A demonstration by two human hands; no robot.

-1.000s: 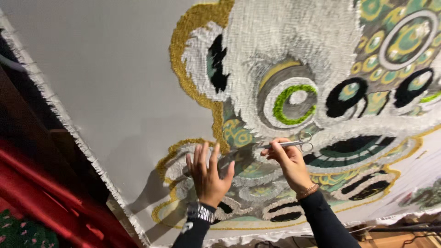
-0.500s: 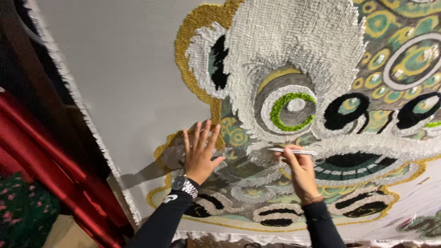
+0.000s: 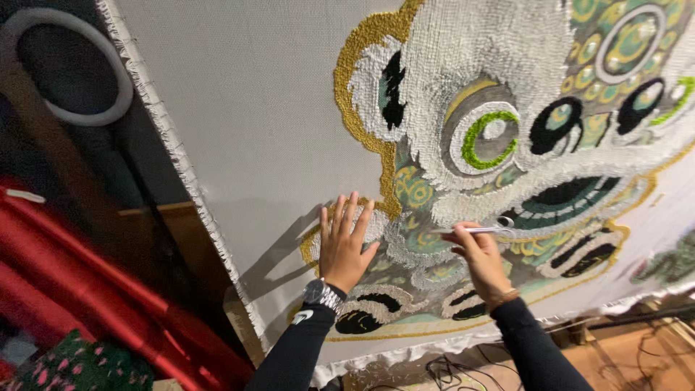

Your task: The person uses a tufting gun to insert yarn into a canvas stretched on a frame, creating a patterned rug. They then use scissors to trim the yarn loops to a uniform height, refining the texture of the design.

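While the left hand [image 3: 343,244] lies flat with fingers spread on the tufted rug [image 3: 239,137], the right hand [image 3: 481,262] grips small scissors [image 3: 486,229] against the pile just below the rug's green-ringed eye [image 3: 491,137]. Left of the rug hang a white ring [image 3: 64,66] and red cloth [image 3: 87,289]; cables [image 3: 449,371] lie beneath it.

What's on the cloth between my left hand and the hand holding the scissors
In the head view, between the left hand and the right hand with its scissors lies tufted rug pile: white, grey-green and gold loops, no loose object.
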